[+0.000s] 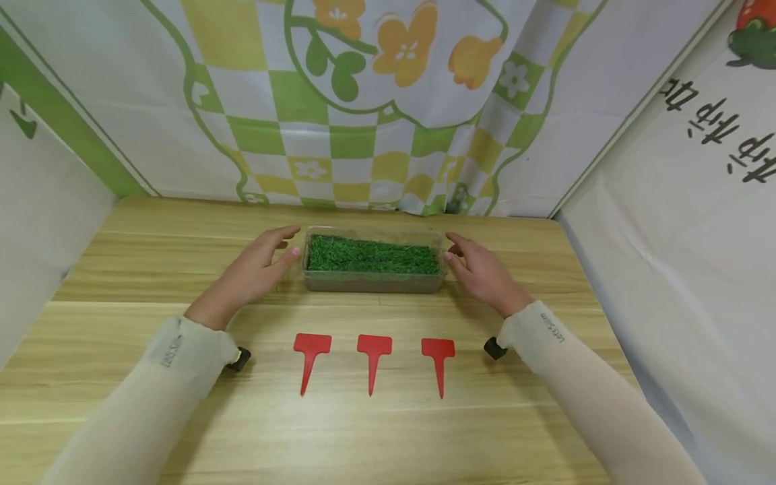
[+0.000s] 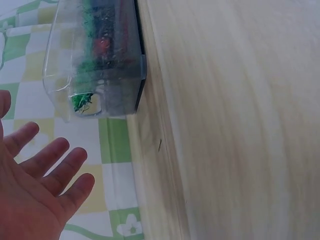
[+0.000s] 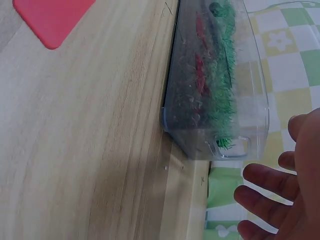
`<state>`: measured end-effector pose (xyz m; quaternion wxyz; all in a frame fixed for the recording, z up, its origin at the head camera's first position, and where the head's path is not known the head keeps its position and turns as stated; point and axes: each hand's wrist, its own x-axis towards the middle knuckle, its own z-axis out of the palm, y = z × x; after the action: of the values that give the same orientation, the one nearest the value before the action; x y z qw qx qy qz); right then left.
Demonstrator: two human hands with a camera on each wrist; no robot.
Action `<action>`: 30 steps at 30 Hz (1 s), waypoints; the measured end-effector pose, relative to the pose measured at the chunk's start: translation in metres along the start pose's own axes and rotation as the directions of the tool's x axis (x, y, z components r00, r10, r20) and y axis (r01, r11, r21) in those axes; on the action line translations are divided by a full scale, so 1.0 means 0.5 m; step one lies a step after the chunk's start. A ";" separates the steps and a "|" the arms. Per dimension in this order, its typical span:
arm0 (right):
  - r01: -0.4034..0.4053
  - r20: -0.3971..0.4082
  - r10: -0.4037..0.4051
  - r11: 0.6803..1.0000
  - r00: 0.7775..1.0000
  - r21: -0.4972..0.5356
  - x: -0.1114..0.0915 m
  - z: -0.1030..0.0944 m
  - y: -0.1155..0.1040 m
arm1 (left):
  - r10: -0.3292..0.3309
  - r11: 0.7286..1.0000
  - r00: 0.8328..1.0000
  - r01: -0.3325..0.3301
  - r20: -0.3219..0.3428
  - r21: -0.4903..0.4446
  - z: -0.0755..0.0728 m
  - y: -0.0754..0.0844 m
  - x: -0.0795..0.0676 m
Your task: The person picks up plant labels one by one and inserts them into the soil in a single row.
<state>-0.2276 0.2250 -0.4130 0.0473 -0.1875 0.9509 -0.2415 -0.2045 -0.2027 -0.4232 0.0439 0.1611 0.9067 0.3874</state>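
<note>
A clear plastic box (image 1: 372, 283) with green artificial grass (image 1: 372, 256) inside stands toward the back of the wooden table. My left hand (image 1: 261, 263) is just off its left end, fingers loosely extended and holding nothing; the left wrist view shows a gap between the fingers and the box wall (image 2: 120, 85). At the other end, my right hand (image 1: 481, 269) is beside the box with relaxed fingers, apart from the wall (image 3: 190, 135) in the right wrist view. In front lie three red T-shaped plant labels: the left label (image 1: 312, 343), the middle label (image 1: 374, 345) and the right label (image 1: 438, 348).
The wooden table (image 1: 376, 438) ends at the back against a patterned green, yellow and white cloth (image 1: 358, 141). White cloths hang on the left (image 1: 36, 222) and the right (image 1: 685, 222). Small green bits lie near the box.
</note>
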 end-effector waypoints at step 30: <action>0.009 0.007 -0.009 1.000 1.000 0.001 0.003 0.042 0.006 | -0.112 0.980 0.977 0.078 0.183 0.183 0.000 0.002 0.007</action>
<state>-0.2262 0.2175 -0.4331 0.0497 -0.1924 0.9498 -0.2417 -0.2077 -0.2009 -0.4224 0.1354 0.1572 0.9354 0.2864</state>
